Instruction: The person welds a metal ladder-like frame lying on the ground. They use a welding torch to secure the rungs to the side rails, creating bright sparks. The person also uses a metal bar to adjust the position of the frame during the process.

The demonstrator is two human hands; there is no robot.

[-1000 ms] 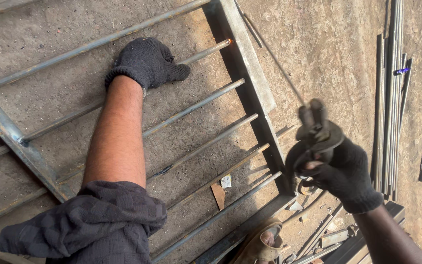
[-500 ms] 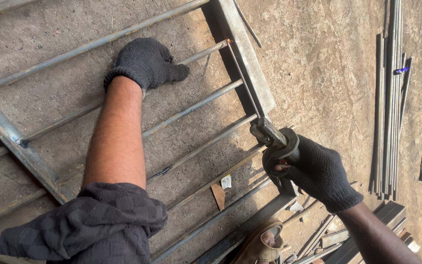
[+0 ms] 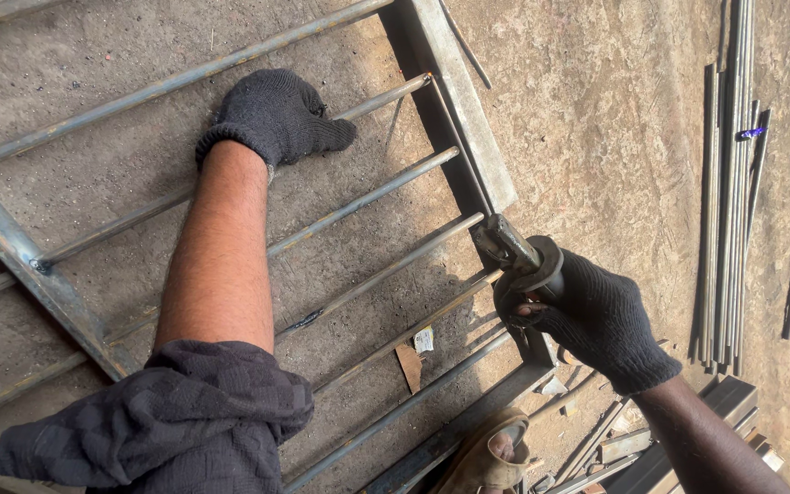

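Right hand (image 3: 587,316), fist clenched around a hammer (image 3: 516,252), has swung down onto the metal grille (image 3: 358,201); left hand (image 3: 276,119) stays pressed flat, fingers together; hammer's handle hidden.

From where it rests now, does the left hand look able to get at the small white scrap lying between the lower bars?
Probably yes: the left hand rests on an upper bar, and the white scrap lies uncovered in a gap of the metal grille, with only open bars between.

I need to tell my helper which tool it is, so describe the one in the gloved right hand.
On the metal grille lying on the concrete, look at its right edge. The right hand grips a hammer there, the only tool touching the bars.
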